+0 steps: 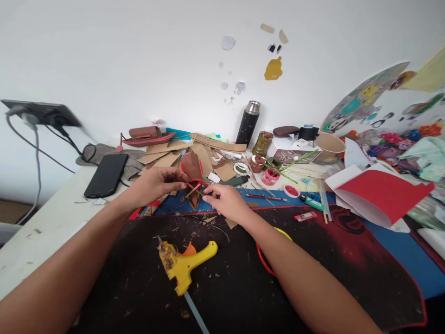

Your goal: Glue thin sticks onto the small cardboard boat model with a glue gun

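A small model boat (192,165) with a brown arched roof and red trim stands between my hands, its pointed brown end towards me. My left hand (160,186) is closed at its left side, thumb and fingertips pinching near the red edge. From the other side, my right hand (225,201) pinches at the boat's open end, where thin greenish sticks cross. Fingers partly hide the exact grip points. Nearer to me, a yellow hot glue gun (181,264) lies on the dark mat with a glue stick out of its back.
Cardboard scraps (167,160) and a finished red-brown boat (146,135) lie behind my hands. Open paint pots (270,176), a pencil (267,197) and a black flask (248,123) stand or lie right. A phone (106,175) is left; a tape ring (266,260) lies under my right forearm.
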